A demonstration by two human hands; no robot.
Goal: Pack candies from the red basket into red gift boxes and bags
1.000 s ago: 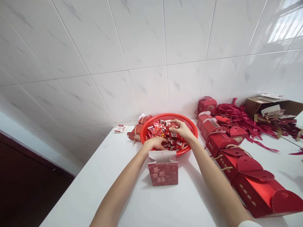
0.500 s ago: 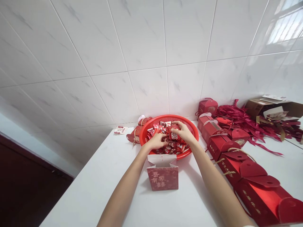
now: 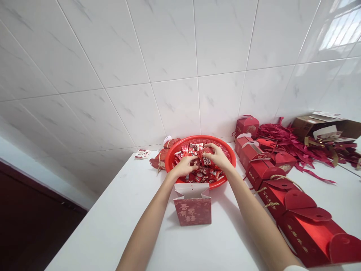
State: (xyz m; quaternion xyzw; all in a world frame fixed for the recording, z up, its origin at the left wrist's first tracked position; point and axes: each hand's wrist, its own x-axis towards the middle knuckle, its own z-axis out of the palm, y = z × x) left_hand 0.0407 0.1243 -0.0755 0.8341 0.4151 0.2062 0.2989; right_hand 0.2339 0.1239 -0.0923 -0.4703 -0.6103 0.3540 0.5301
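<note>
Left of the red plastic basket (image 3: 197,137) there's a small printed card (image 3: 142,154) and some string-tied red gift boxes (image 3: 161,159). The left hand (image 3: 184,166) sits on the wrapped red candies (image 3: 203,169) in the basket, can't tell if it's gripping. An open red gift box (image 3: 192,210) stands just in front. The right hand (image 3: 218,156), nearly touching the left, pinches a candy packet (image 3: 205,151). Further right: a row of red gift boxes (image 3: 259,169), loose red ribbons (image 3: 284,139), a cardboard carton (image 3: 310,126).

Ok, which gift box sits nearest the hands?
The matte printed box in front of the red basket, flaps open; the glossy red boxes sit further right.
</note>
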